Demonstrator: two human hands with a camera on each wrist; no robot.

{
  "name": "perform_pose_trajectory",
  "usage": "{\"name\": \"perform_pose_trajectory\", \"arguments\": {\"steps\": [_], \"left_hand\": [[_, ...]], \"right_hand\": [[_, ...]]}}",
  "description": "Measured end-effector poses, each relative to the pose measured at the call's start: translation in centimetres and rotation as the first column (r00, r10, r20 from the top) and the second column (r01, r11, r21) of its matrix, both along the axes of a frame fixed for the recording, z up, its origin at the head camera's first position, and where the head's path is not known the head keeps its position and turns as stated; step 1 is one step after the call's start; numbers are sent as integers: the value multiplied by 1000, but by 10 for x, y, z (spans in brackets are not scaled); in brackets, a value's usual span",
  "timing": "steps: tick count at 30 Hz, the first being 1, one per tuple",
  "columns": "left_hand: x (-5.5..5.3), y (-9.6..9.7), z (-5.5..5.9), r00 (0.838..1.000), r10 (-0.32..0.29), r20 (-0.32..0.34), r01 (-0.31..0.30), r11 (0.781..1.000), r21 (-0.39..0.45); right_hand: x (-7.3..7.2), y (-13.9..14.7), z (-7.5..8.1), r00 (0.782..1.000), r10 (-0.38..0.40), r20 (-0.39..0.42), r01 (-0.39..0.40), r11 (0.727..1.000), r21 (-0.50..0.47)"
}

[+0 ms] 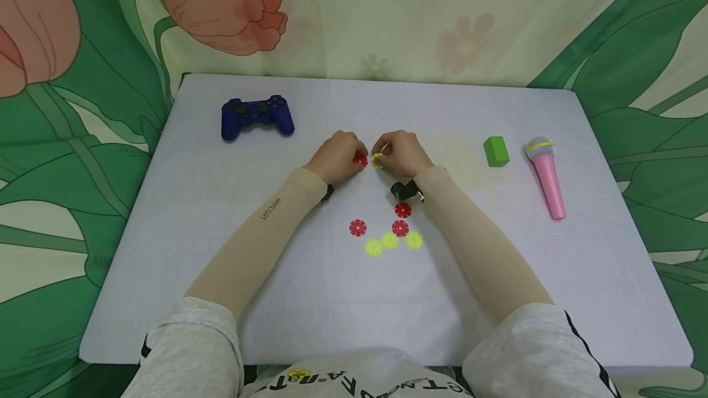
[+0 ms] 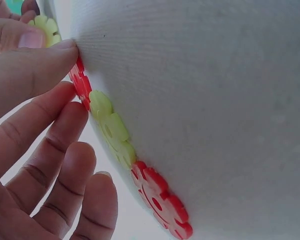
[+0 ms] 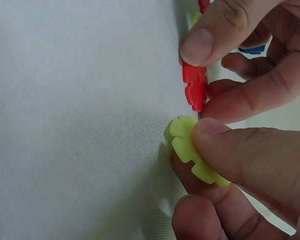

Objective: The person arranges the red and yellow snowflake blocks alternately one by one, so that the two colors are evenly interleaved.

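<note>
My left hand point(image 1: 337, 159) pinches a red flower-shaped disc point(image 3: 195, 89) between thumb and fingertips. From it a row runs on, with a yellow-green disc point(image 2: 110, 130) and then another red disc point(image 2: 160, 197), edge to edge in the left wrist view. Facing it, my right hand point(image 1: 406, 153) pinches a yellow-green flower disc point(image 3: 187, 145) by thumb and finger. A small gap separates this disc from the red one in the right wrist view. Fingers and thumb hide part of both held discs.
Nearer the body lie loose red discs point(image 1: 357, 228) and yellow-green discs point(image 1: 389, 241). A blue game controller point(image 1: 257, 117) rests at the back left of the white table point(image 1: 310, 318). To the right are a green block point(image 1: 496, 152) and a pink microphone point(image 1: 547, 180).
</note>
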State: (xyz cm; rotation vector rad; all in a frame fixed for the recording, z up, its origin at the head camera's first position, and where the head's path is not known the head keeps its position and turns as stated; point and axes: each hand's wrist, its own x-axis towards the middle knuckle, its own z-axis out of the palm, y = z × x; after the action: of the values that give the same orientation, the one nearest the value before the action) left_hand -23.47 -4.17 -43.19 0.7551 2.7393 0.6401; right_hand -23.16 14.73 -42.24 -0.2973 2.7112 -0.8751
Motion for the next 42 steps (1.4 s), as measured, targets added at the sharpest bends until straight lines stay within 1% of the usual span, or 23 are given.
{"name": "perform_pose_trajectory", "arguments": {"steps": [5,13,25,35,42], "left_hand": [[-1,0,-2,1000,-7,-3,7,1000,6],[-1,0,-1,1000,-9,-11,9,1000,13],[0,1,3,1000,-14,-15,14,1000,11],[-1,1,1,999,-26,-25,26,1000,0],[0,0,1,1000,-20,-14,20,1000,-3]], "right_hand": [[-2,1,-1,1000,-10,13,10,1000,-14],[-4,-1,-6,1000,13,-14,-13,999,-31],[-2,-1,-4,999,32,-40,-32,999,-9],[-3,-2,-6,999,30,-42,-31,999,-14],[-1,-2,-5,999,30,-41,-31,999,-31]]}}
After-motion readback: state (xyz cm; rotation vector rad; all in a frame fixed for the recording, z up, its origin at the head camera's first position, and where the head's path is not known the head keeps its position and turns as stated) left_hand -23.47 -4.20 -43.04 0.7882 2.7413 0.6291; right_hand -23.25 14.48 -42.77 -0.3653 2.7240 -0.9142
